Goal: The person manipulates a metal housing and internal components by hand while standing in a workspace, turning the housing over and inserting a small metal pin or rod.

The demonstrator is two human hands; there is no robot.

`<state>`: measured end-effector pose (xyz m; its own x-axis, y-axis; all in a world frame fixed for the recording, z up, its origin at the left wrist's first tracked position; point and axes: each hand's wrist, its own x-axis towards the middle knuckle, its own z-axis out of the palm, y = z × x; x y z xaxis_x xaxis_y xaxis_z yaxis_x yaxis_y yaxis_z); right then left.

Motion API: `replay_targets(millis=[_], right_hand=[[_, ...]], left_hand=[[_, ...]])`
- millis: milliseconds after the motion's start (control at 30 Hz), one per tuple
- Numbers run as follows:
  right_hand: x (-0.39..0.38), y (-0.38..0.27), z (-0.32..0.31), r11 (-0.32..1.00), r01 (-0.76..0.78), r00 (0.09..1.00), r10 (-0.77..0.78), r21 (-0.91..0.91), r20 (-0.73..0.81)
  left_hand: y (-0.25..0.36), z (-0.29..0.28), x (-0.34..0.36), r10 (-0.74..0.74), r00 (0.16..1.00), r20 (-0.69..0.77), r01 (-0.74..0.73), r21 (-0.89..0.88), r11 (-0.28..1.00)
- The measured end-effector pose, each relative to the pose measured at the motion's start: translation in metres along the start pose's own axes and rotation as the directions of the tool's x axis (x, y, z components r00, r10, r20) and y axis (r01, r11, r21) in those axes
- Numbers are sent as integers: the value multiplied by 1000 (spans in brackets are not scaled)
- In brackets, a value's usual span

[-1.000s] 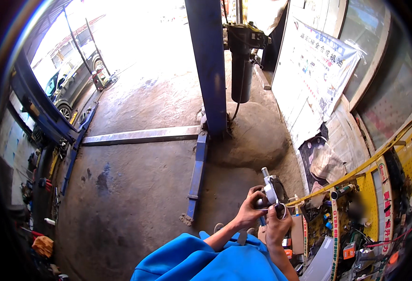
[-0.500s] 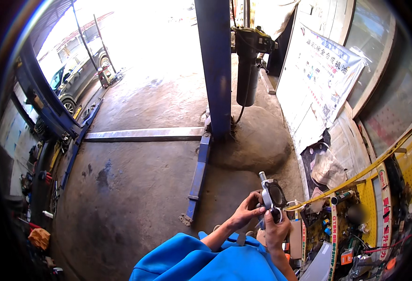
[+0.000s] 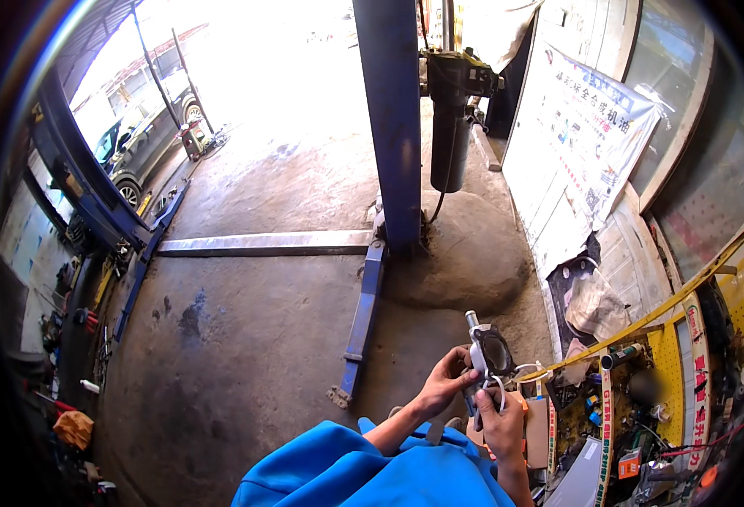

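A silvery metal housing [image 3: 478, 345] with a short pipe stub and a dark oval opening is held up in front of my body, tilted. It looks like an engine coolant housing, but its exact kind is unclear. My left hand [image 3: 444, 382] grips its left side between thumb and fingers. Just below the opening, my right hand [image 3: 504, 424] is closed around a thin pale loop [image 3: 499, 386], like a sealing ring or strip. Part of the loop hides behind the fingers, and whether it touches the housing I cannot tell.
To my right a yellow rack [image 3: 663, 372] is crowded with parts and tools. A blue lift post [image 3: 390, 135] stands ahead, its blue arm [image 3: 360, 329] low over the floor. A metal floor plate [image 3: 262, 243] crosses ahead. Tools lie along the left; a car [image 3: 139, 148] stands far left.
My right hand has moved slightly down with the pale loop, which now looks longer and narrower. My left hand still grips the metal housing in nearly the same place.
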<state>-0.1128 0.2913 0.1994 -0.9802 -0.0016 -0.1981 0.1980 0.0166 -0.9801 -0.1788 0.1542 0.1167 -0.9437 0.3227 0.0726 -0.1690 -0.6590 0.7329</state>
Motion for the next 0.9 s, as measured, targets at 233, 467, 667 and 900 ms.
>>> replay_targets(millis=[233,467,667,900], right_hand=[[-4,-12,-5,991,-125,978,113,54,177],[2,1,-7,960,-236,927,175,154,330],[7,1,-7,972,-172,915,96,163,393],[5,-2,-11,989,-148,936,137,10,325]], left_hand=[[4,-2,-2,17,1000,3,-17,38,999],[9,-2,3,75,997,-16,-73,86,994],[12,-3,5,81,995,-61,-83,-22,996],[11,3,5,23,999,-30,-25,-46,999]])
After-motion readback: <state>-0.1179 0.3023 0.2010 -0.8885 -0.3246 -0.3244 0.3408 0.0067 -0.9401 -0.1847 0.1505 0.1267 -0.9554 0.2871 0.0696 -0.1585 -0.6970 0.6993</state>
